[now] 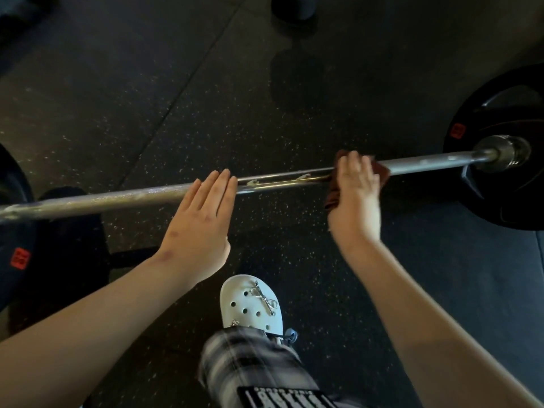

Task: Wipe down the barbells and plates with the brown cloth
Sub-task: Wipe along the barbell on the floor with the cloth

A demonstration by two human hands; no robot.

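A grey steel barbell (pixel 123 198) runs across the view from lower left to upper right, its finish chipped near the middle. A black plate (pixel 506 184) with a red label sits on its right end, and another black plate (pixel 14 231) on the left end. My left hand (pixel 200 219) lies flat with straight fingers, fingertips on the bar near its centre. My right hand (pixel 356 195) presses the brown cloth (pixel 382 169) over the bar right of centre, fingers curled round cloth and bar. Most of the cloth is hidden under that hand.
The black speckled rubber floor (pixel 176 98) spreads all around, with a seam running diagonally. My foot in a white clog (pixel 250 304) and a plaid trouser leg (pixel 256 366) stand just behind the bar. A dark round object (pixel 294 7) sits at the top edge.
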